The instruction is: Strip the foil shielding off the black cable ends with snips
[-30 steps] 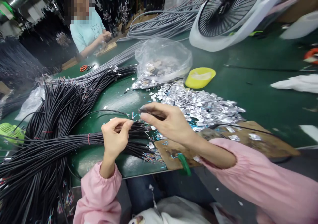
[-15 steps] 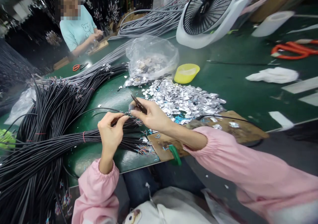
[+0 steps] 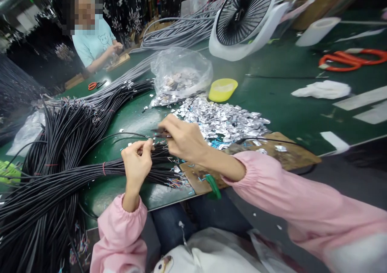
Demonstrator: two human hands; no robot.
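My left hand (image 3: 137, 160) is closed, thumb and fingers pinching a thin black cable (image 3: 130, 133) near its end. That cable runs in from the left; its tip shows small pale bits at my fingertips. My right hand (image 3: 184, 140) is closed round a small dark pointed tool (image 3: 161, 134), perhaps snips or tweezers, whose tip meets the cable end. Fingers partly hide both tool and tip. Below my hands lies a tied bundle of black cables (image 3: 113, 167) with stripped, coloured wire ends (image 3: 178, 181) pointing right.
Silvery foil scraps (image 3: 223, 117) are heaped beyond my right hand, near a clear plastic bag (image 3: 181, 69) and a yellow dish (image 3: 223, 90). A white fan (image 3: 232, 53), orange-handled scissors (image 3: 341, 61) and a worn board (image 3: 290, 148) lie rightward. A co-worker (image 3: 93, 43) sits across the table.
My right hand has turned over, knuckles now up, and the tool has swung from pointing up-left to lying nearly level at the cable end. My left hand still pinches the cable.
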